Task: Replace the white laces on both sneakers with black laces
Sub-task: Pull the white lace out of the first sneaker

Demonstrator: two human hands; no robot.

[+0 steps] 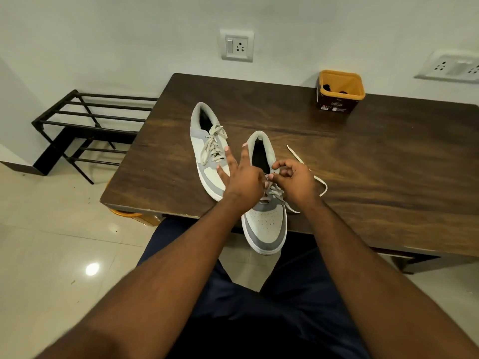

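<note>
A dark, wood-grained rectangular table (363,164) stands against a pale wall, its near edge running just above the seated person's dark-trousered lap and its left corner jutting out over glossy cream floor tiles (51,242). Much of the tabletop to the right lies bare, with only a small yellow-rimmed brown tub (340,92) parked near the far edge, well apart from the shoes (dark items sit inside it, too small to make out). A black metal slatted rack (88,125) sits on the floor off the table's left side. Two grey-and-white low-top sneakers rest near the front edge: the left sneaker (207,149) lies fully on the table with its white lace (213,145) threaded, while the right sneaker (267,221) hangs its toe over the near edge. The left hand (242,182) hovers over the gap between the two shoes, three fingers splayed straight, thumb and forefinger meeting at the right shoe's upper eyelets. The right hand (293,181), just beside it, pinches that shoe's loosened white lace (305,167), whose free end trails across the wood to the right.
</note>
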